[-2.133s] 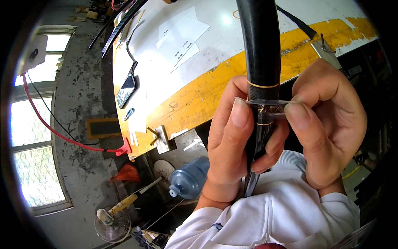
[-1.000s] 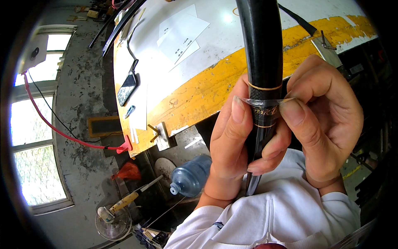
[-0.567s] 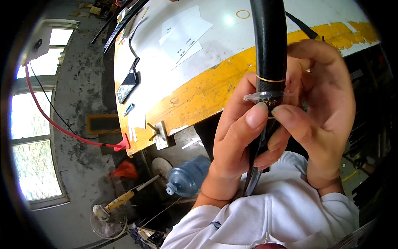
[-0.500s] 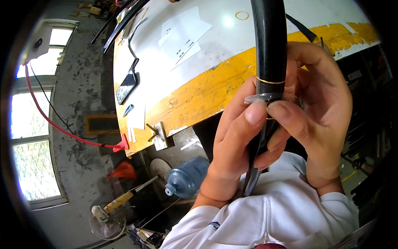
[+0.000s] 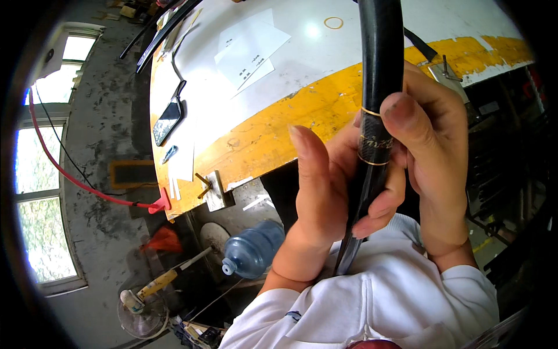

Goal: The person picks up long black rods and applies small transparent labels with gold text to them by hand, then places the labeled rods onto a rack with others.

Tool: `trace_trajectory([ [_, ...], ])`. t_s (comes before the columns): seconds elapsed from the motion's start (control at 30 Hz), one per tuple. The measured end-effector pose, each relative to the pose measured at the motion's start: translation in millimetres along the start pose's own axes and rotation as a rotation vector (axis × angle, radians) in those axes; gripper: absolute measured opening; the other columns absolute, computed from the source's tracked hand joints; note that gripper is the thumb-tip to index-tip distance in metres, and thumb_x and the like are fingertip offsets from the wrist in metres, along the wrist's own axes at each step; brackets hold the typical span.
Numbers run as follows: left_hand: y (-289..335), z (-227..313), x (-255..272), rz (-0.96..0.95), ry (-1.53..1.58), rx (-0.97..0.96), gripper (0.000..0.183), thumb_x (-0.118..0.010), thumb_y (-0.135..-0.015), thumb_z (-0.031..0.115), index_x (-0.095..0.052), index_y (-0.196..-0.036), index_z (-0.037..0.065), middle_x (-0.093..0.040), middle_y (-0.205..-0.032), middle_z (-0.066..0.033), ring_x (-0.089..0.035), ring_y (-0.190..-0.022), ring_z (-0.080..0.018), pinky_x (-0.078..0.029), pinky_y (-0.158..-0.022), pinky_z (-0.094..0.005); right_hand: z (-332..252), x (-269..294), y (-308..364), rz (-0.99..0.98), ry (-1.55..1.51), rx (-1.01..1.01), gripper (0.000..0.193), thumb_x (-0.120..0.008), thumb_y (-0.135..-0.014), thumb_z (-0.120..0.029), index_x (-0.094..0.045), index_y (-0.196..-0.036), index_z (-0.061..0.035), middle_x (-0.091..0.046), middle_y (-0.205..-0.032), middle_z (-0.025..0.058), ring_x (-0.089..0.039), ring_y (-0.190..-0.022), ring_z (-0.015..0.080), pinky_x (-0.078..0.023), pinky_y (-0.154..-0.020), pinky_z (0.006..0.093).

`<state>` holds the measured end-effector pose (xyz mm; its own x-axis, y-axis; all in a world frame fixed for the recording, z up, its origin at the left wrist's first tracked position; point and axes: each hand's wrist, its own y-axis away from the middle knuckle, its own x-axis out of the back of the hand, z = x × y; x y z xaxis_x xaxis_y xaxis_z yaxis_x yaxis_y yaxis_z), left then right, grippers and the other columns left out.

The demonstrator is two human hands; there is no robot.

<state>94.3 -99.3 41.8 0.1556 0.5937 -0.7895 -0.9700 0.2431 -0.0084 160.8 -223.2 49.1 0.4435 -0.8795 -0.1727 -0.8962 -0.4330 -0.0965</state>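
Note:
A long, glossy black rod [image 5: 382,52] runs from the top of the view down toward my chest, narrowing at its lower end. Two thin gold rings border a woven-patterned section with gold lettering. My left hand [image 5: 322,186] cradles the rod from behind, its curled fingertips showing on the right side; its thumb stands up, off the rod. Against the upper gold ring rests the thumb of my right hand [image 5: 433,139], whose other fingers lie partly hidden behind the rod.
Beyond my hands is a white table [image 5: 197,58] with a worn yellow edge, holding paper sheets [image 5: 250,49], a phone [image 5: 169,121] and a gold-coloured ring [image 5: 333,22]. A metal clamp [image 5: 214,191] grips its edge. Below stand a blue water bottle [image 5: 254,249] and a fan [image 5: 142,311].
A clear strip pinched between both thumbs at the rod is out of sight now. My left thumb has lifted away, and my right thumb has moved up onto the rod, uncovering the lettering.

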Motion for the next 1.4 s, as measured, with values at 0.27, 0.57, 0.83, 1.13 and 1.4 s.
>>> trace_trajectory([
  [0.27,4.7,-11.6,-2.2,0.115,-0.395,-0.119,0.104,-0.022,-0.069,0.093,-0.025,-0.125,0.005,-0.051,-0.069,-0.0079,-0.042,-0.045,-0.0088,-0.034,-0.04,-0.02,-12.3,2.7,-23.3,-0.006,0.206,0.058,0.053,-0.073,-0.067,-0.021,-0.05,-0.111,-0.0049,-0.043,-0.092,-0.0014,-0.043,-0.08,0.0057,-0.035,-0.068,0.0183],
  [0.57,4.1,-16.6,-1.9,0.198,-0.639,-0.175,0.112,-0.025,-0.071,0.092,-0.007,-0.14,0.004,-0.055,-0.072,-0.0117,-0.045,-0.044,-0.0121,-0.036,-0.043,-0.0219,-10.7,-0.4,-25.3,0.083,0.247,0.071,0.049,-0.07,-0.069,-0.007,-0.053,-0.115,-0.0062,-0.047,-0.097,-0.0006,-0.044,-0.087,0.0071,-0.04,-0.076,0.0231],
  [0.83,-5.8,-18.6,10.9,-0.037,-0.06,-0.025,0.121,-0.013,-0.064,0.097,0.012,-0.153,0.019,-0.048,-0.062,-0.0077,-0.038,-0.036,-0.0102,-0.035,-0.036,-0.0219,7.1,-0.6,-15.6,0.079,0.222,0.196,0.056,-0.07,-0.075,-0.021,-0.051,-0.124,-0.0023,-0.055,-0.103,0.0002,-0.049,-0.084,0.0096,-0.04,-0.078,0.0222],
  [1.13,-7.0,-16.8,3.2,-0.186,0.36,0.127,0.115,-0.014,-0.07,0.094,-0.019,-0.148,0.01,-0.043,-0.055,-0.0037,-0.033,-0.033,-0.006,-0.03,-0.032,-0.0179,-44.7,-1.1,-21.6,0.052,0.038,0.02,0.056,-0.076,-0.081,-0.03,-0.047,-0.116,0.0026,-0.044,-0.072,-0.0034,-0.044,-0.062,0.005,-0.038,-0.058,0.0164],
  [1.4,0.2,-23.2,7.1,-0.111,0.326,0.13,0.116,-0.022,-0.073,0.092,-0.026,-0.144,0.0,-0.042,-0.057,-0.0047,-0.035,-0.034,-0.008,-0.031,-0.031,-0.0194,2.8,5.2,2.5,0.146,0.317,0.195,0.085,-0.079,-0.055,-0.018,-0.045,-0.131,-0.0036,-0.05,-0.127,0.0033,-0.045,-0.094,0.008,-0.038,-0.082,0.0218],
])
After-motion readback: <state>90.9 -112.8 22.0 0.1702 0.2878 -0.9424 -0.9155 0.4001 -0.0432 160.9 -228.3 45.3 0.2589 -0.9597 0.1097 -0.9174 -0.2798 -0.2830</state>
